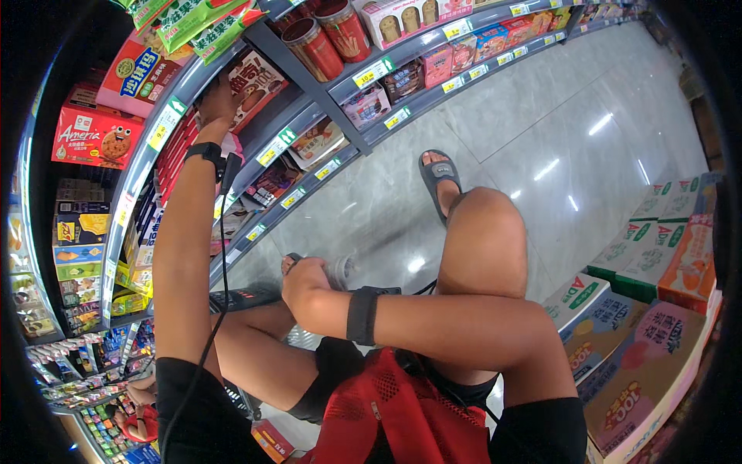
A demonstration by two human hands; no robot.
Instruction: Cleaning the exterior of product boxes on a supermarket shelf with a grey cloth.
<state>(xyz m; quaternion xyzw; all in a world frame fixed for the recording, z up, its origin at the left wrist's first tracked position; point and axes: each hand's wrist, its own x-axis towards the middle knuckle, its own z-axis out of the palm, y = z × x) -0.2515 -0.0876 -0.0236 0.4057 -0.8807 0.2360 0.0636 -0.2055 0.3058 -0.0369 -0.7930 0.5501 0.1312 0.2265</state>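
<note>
My left hand (pixel 218 106) reaches into a lower shelf at the upper left, wearing a black wrist strap. It grips the left end of a dark red cookie box (pixel 259 89), though shadow hides part of the fingers. Below that hand, a row of red packages (pixel 176 158) stands on the same shelf. My right forearm lies across my lap, a black band around it. Beside my bent left leg, my right hand (pixel 307 294) hangs low with its fingers mostly hidden.
Shelves curve along the left and top, holding a red cookie carton (pixel 97 138), green snack bags (pixel 193 27) and red canisters (pixel 313 46). Stacked drink cartons (pixel 641 363) stand at right. A black cable (pixel 224 267) runs along my left arm. Another person (pixel 137 421) is at lower left.
</note>
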